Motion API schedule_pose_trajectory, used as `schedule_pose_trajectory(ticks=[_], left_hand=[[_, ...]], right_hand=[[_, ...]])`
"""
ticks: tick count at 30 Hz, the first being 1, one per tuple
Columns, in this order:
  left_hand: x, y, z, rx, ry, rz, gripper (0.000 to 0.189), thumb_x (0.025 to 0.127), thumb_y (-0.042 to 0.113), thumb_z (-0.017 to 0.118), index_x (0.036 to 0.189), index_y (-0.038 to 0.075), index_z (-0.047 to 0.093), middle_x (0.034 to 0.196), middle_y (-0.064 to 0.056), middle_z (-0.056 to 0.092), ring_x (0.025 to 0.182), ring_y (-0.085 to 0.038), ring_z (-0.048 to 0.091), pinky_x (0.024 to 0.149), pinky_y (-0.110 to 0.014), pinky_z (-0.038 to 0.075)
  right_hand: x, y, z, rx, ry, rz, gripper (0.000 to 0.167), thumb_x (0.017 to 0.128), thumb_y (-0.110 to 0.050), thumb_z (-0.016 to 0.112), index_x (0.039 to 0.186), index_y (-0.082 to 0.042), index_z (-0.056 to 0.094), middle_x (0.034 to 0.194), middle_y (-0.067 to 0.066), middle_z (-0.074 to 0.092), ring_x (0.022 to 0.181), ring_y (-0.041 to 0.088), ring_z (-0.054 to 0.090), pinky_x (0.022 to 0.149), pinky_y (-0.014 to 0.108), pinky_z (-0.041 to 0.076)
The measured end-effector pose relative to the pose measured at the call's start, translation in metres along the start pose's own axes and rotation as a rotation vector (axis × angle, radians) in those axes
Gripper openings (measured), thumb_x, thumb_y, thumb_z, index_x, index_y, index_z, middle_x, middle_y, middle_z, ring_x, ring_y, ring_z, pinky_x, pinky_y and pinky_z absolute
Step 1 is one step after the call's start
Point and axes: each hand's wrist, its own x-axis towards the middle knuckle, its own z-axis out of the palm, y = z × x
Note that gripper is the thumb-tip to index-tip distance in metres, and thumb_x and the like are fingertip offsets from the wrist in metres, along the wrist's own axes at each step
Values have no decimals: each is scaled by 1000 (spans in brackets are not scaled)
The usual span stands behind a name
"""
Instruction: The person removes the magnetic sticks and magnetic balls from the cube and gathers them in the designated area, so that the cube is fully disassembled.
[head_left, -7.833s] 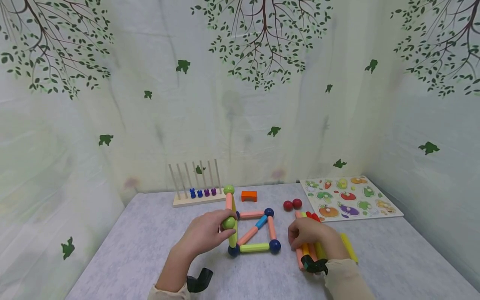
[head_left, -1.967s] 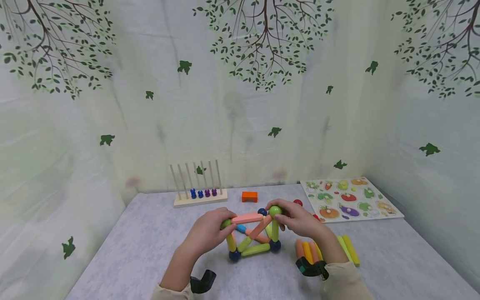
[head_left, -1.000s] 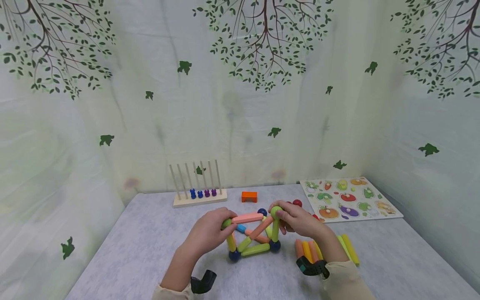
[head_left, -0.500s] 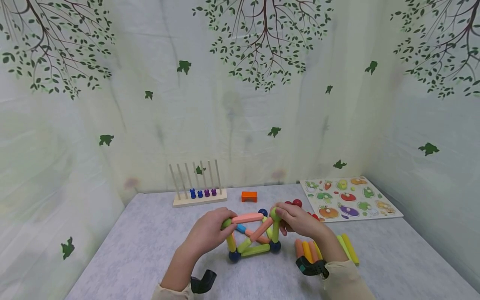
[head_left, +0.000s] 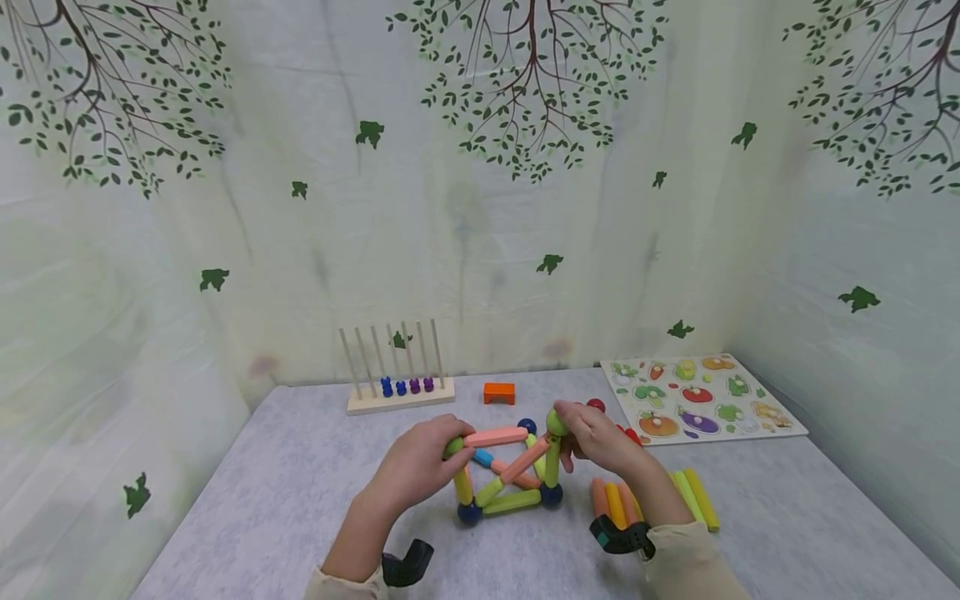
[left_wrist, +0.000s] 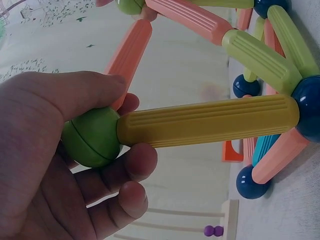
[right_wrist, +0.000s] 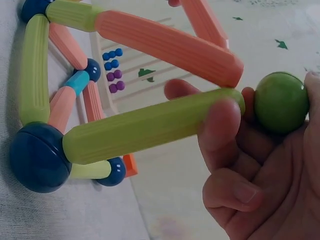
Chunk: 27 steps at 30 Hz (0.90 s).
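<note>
A frame of magnetic rods and balls stands on the table in front of me, with navy balls (head_left: 470,512) at its base. My left hand (head_left: 411,462) pinches a green ball (left_wrist: 92,137) that tops a mustard-yellow rod (left_wrist: 210,121); a salmon rod also reaches this ball. On the right, thumb and fingers of my right hand (head_left: 603,437) hold another green ball (right_wrist: 281,102). In the right wrist view this ball sits a little apart from the tip of an upright light green rod (right_wrist: 150,127), which the fingers touch. A slanted salmon rod (right_wrist: 170,45) ends close above that tip.
Loose coloured rods (head_left: 615,504) lie under my right forearm, with more rods (head_left: 697,500) beside them. Behind are red balls (head_left: 596,406), a vegetable puzzle board (head_left: 750,425), an orange block (head_left: 498,393) and a pegged bead rack (head_left: 401,403) near the curtain.
My right hand has gone from the loose rods to the frame's right corner, where upright and slanted rods now stand. Lately it shifted slightly right with the green ball. My left hand stays put.
</note>
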Motion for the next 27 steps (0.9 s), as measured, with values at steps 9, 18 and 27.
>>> schedule_pose_trajectory(ticks=[9, 18, 27], left_hand=[[0, -1, 1, -2, 4, 1, 18, 95, 25, 69, 110, 18, 73, 97, 9, 68, 74, -5, 54, 70, -26, 49], [2, 0, 0, -8, -12, -4, 18, 95, 26, 68, 111, 18, 72, 98, 8, 68, 76, -6, 55, 71, -28, 50], [-1, -3, -3, -13, -14, -22, 18, 95, 26, 68, 111, 18, 72, 100, 7, 69, 77, -6, 56, 71, -29, 50]], right_hand=[[1, 3, -2, -123, 139, -107, 29, 107, -29, 44, 110, -4, 57, 96, 17, 68, 66, 19, 60, 63, 28, 52], [-8, 14, -33, -363, 368, 109, 29, 101, -32, 60, 127, -20, 61, 97, 8, 67, 79, 18, 59, 64, 30, 47], [4, 38, -83, -437, 312, 359, 40, 100, -21, 60, 136, -7, 51, 125, 22, 58, 86, 28, 65, 77, 34, 56]])
